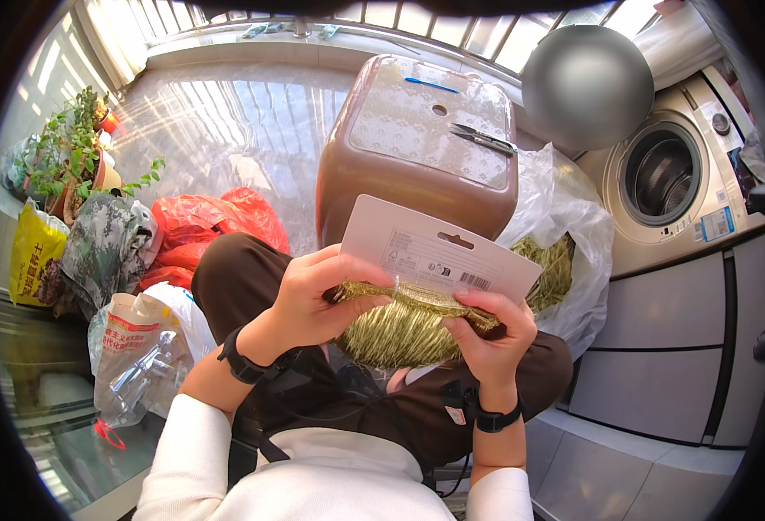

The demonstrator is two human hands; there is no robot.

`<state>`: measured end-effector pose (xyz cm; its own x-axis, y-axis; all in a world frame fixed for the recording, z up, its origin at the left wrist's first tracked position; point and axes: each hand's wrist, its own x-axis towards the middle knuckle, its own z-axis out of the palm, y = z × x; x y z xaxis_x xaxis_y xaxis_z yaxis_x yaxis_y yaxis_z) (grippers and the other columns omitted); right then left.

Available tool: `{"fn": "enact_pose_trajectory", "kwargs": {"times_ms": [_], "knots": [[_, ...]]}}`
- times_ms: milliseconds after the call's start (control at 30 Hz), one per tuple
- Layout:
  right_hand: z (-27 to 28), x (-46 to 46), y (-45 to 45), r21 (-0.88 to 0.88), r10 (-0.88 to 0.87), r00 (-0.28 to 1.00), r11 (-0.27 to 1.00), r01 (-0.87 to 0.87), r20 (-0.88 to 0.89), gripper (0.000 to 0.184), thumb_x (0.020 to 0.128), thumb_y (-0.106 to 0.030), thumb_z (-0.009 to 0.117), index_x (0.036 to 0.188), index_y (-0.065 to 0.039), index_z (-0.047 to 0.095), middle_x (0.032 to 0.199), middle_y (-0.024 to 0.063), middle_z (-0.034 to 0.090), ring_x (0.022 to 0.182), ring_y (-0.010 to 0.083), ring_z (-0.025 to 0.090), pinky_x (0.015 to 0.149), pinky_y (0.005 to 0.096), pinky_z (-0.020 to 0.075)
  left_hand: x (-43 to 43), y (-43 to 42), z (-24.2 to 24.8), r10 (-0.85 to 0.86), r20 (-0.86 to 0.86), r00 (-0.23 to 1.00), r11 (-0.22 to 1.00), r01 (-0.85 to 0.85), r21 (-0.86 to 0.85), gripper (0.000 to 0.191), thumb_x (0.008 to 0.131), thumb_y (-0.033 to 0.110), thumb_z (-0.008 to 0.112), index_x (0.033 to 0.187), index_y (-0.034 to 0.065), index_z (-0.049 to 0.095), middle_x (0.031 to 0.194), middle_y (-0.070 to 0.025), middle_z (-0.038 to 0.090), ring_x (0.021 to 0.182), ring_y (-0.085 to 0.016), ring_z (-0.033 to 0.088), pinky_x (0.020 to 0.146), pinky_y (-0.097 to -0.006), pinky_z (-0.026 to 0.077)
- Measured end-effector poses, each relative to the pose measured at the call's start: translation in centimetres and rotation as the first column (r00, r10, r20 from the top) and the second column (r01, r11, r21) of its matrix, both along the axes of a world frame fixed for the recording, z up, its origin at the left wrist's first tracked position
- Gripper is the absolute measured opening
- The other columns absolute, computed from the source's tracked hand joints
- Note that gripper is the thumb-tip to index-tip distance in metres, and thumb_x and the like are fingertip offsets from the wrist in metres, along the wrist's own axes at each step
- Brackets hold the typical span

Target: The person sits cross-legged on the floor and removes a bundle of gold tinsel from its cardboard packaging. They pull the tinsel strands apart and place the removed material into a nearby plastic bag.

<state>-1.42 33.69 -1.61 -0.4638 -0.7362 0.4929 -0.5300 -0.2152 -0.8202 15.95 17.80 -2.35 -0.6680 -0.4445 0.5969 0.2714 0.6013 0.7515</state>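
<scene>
My left hand (pixel 317 303) pinches the left end of a gold tinsel fringe (pixel 392 335) between thumb and fingers. At the other end, my right hand (pixel 496 329) grips the fringe's banded top edge together with the lower edge of a pale cardboard hang card (pixel 385 228). The card has a hanging slot, small print and a barcode, and stands tilted above the band. Loose gold strands droop between my hands over my lap. A small clear tie or strip crosses the band near my left fingertips.
Ahead stands a brown plastic stool (pixel 382 185) carrying thread snips (pixel 485 139) and a thin blue tool (pixel 431 84). More tinsel lies in a clear plastic bag (pixel 587 251) at right, near a washing machine (pixel 623 241). Red bags (pixel 226 218) and potted plants (pixel 73 163) are leftward.
</scene>
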Motion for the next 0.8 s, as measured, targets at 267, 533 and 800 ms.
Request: {"fn": "enact_pose_trajectory", "kwargs": {"times_ms": [267, 533, 800], "knots": [[-0.5, 1.1, 0.1, -0.042, -0.121, 0.992, 0.992, 0.120, -0.030, 0.024, 0.069, -0.010, 0.086, 0.085, 0.000, 0.071, 0.084, 0.0091, 0.069, 0.078, 0.0187, 0.066, 0.071, 0.0279, 0.0507, -0.1, 1.0, -0.5, 0.068, -0.057, 0.996, 0.997, -0.071, -0.043, 0.025, 0.072, 0.001, 0.081, 0.094, 0.0048, 0.069, 0.089, -0.0105, 0.069, 0.077, -0.022, 0.069, 0.066, -0.0286, 0.054], [-1.2, 0.4, 1.4, 0.040, -0.037, 0.999, 0.999, 0.037, 0.015, 0.032, 0.070, -0.009, 0.087, 0.094, -0.001, 0.066, 0.091, 0.0101, 0.067, 0.086, 0.0183, 0.066, 0.075, 0.0277, 0.0525, 0.1, 0.3, -1.0, -0.003, -0.039, 0.999, 1.000, 0.003, 0.001, 0.025, 0.072, -0.001, 0.080, 0.094, 0.0035, 0.069, 0.091, -0.0109, 0.069, 0.079, -0.023, 0.068, 0.069, -0.0293, 0.053], [-5.0, 1.4, 2.8, -0.238, 0.139, 0.965, 0.968, -0.084, 0.223, 0.101, 0.074, -0.007, 0.085, 0.141, -0.018, 0.011, 0.115, 0.0221, 0.057, 0.105, 0.0280, 0.063, 0.082, 0.0374, 0.0553, 1.6, 1.2, -3.5, -0.128, -0.090, 0.988, 0.976, 0.142, 0.163, 0.030, 0.069, 0.004, 0.086, 0.092, 0.0033, 0.067, 0.103, -0.0122, 0.066, 0.088, -0.025, 0.066, 0.076, -0.0318, 0.053]]}}
